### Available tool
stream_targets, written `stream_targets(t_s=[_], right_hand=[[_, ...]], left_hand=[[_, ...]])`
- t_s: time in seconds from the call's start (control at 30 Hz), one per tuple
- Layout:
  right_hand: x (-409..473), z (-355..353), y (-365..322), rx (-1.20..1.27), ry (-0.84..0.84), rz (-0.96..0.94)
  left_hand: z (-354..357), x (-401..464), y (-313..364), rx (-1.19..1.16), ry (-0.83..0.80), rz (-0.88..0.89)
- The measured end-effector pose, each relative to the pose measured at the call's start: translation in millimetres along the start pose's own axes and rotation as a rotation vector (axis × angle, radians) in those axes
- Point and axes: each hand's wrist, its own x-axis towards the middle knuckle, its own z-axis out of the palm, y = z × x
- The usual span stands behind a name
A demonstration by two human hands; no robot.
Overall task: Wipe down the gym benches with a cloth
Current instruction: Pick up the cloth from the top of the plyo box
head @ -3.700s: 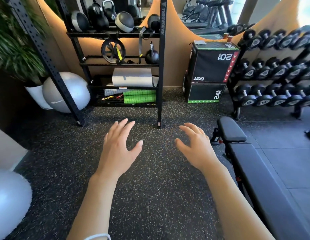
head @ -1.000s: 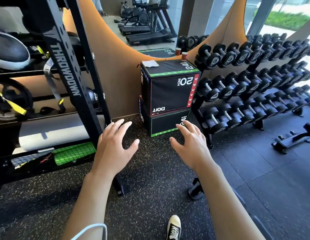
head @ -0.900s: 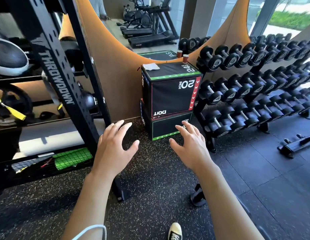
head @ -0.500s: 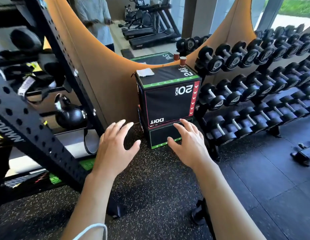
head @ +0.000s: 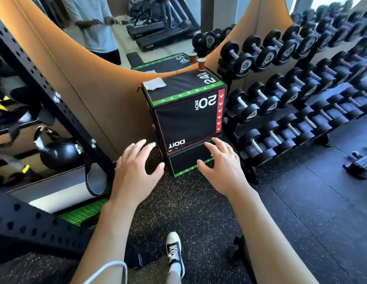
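Both hands are out in front, palms down, fingers spread and holding nothing — the left hand (head: 135,171) hangs over the speckled floor (head: 188,212), the right hand (head: 221,167) over the lower front of the stacked plyo boxes (head: 186,119). The cloth (head: 154,83), a small pale folded square, lies on the top face of the upper box at its far left corner, well above and beyond both hands. No bench pad is clearly in view apart from a reflection in the mirror (head: 137,27). I judge this to be the fetching step: wiping has not begun, and the next move calls for a reach up and forward to lift the cloth off the box top, the left hand being nearer its side. A paper cup (head: 201,63) stands at the far right corner of that top, apart from the cloth — little risk. The black rack upright (head: 55,103) crowds the left, the dumbbell rack (head: 291,95) the right; 1 shoe (head: 174,251) shows below.
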Motion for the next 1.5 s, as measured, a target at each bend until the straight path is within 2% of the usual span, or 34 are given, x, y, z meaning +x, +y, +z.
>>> stream_targets(t_s=[0.37,0.77,1.1,1.5], right_hand=[[104,8,6,-0.068,0.017,0.043],[252,56,-50,-0.132,0.03,0.066],[340,97,-81,-0.179,-0.04,0.023],[454,125,-78,-0.16,-0.102,-0.077]], left_hand=[[37,124,-23,-0.104,-0.007,0.055],[40,262,-118,-0.171,-0.001,0.042],[43,315,-191,-0.242,0.033,-0.096],[62,393,-214,-0.187,0.083,-0.173]])
